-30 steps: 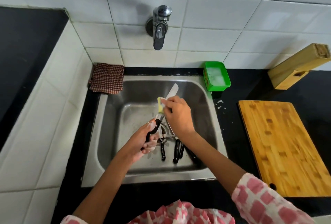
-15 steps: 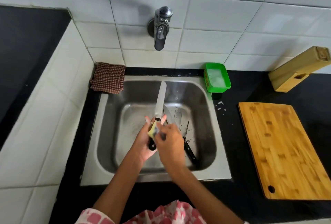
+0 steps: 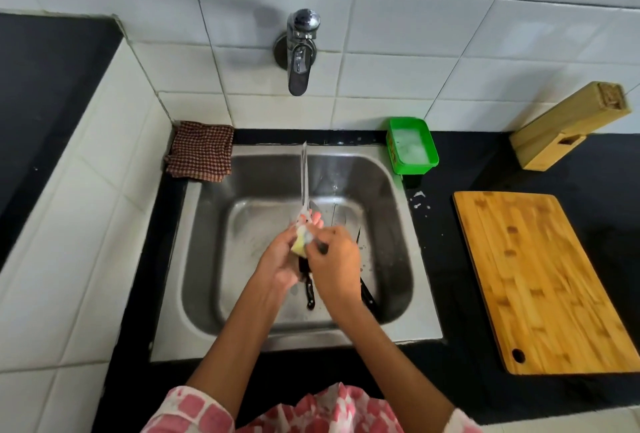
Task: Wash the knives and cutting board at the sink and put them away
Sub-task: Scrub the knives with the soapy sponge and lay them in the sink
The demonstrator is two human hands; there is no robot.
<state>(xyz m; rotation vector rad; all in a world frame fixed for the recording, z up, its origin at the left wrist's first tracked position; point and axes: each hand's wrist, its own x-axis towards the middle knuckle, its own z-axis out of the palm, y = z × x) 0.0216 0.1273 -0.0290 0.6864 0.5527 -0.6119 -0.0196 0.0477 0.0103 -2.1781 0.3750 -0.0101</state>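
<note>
Brushed steel sink, glossy chrome tap, grained wooden cutting board

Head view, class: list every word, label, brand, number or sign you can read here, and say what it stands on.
None can be read.
Green soap tub: coloured label on its left wall, too blurred to read.
Tap, knife block, cutting board, held knife: no visible text.

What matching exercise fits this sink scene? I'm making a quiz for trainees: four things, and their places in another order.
Things:
1. sponge
2. cloth
3. tub
4. board

Places:
A. counter right of the sink
B. sink's far right corner
C. right hand
D. sink's far left corner

Pairs: 1-C, 2-D, 3-B, 4-A
</note>
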